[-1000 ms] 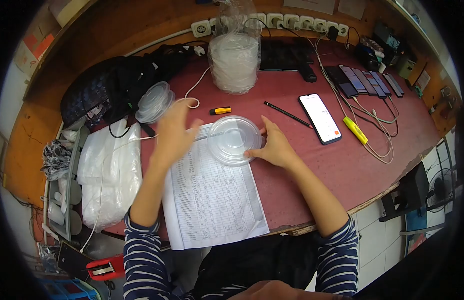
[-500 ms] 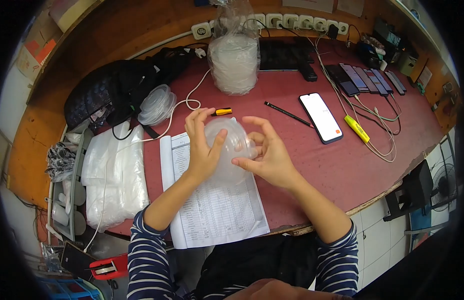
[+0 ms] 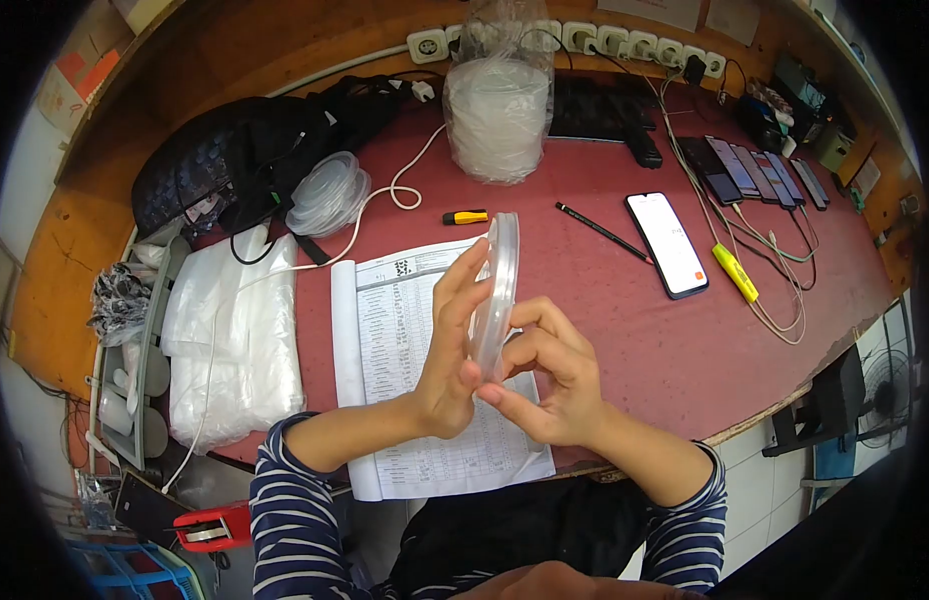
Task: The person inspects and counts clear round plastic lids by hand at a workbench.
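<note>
A few clear round plastic lids [image 3: 503, 285], pressed together as a thin stack, stand upright and edge-on between my hands above the printed sheets. My left hand [image 3: 453, 350] lies along the stack's left face, its fingers stretched upward and its thumb near the bottom edge. From the right, my right hand [image 3: 553, 375] grips the lower rim with bent fingers and thumb. Beneath them lies a stapled-looking pile of printed table sheets [image 3: 405, 455]. More clear lids [image 3: 328, 195] lie in a loose pile at the left, by a black bag [image 3: 200, 165].
A plastic bag of stacked clear containers [image 3: 498, 120] stands at the back. Folded plastic bags [image 3: 235, 345] lie left. Right of the sheets are a pencil [image 3: 603, 232], a lit phone [image 3: 667, 245], a yellow highlighter [image 3: 735, 272] and several charging phones [image 3: 755, 170]. A white cable [image 3: 365, 215] crosses the table.
The lids have turned from facing me to edge-on. My left hand has moved down and right onto their left face, and my right hand has shifted lower. The view has shifted slightly.
</note>
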Demonstrator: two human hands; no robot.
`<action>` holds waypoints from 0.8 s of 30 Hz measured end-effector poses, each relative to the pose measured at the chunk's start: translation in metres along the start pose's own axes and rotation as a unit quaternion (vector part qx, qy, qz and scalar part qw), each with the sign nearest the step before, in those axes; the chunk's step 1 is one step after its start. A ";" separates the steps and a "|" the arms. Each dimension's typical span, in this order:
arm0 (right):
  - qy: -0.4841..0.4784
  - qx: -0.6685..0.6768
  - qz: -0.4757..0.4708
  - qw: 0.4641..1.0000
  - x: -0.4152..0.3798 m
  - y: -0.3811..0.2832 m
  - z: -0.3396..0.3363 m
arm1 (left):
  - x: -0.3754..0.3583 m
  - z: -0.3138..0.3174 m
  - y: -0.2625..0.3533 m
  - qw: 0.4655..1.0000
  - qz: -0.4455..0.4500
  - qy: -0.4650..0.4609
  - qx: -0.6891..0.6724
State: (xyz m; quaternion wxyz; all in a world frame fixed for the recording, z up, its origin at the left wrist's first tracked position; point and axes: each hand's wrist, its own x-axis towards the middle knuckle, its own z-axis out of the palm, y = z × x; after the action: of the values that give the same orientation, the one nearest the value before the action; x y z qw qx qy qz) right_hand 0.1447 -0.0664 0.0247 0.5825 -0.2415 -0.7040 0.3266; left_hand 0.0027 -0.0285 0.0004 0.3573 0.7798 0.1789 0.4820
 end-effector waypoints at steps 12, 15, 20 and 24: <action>0.010 0.018 0.117 0.993 0.000 -0.004 -0.003 | 0.004 -0.001 -0.012 0.970 0.215 0.066 0.090; -0.030 -0.085 0.053 0.995 0.006 -0.003 -0.006 | -0.001 -0.009 -0.010 0.970 0.188 0.040 0.148; -0.005 -0.075 0.083 0.994 0.006 0.005 -0.014 | 0.011 -0.007 0.004 0.990 -0.002 0.144 -0.008; 0.085 0.103 0.066 0.989 0.011 0.012 -0.026 | 0.028 -0.048 -0.031 0.946 -0.056 0.319 0.024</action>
State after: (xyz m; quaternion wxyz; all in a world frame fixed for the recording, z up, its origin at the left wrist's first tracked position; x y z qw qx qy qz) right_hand 0.1671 -0.0455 0.0260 0.6390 -0.2528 -0.5972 0.4137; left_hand -0.0239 0.0285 0.0084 0.2894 0.5826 0.3377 0.6803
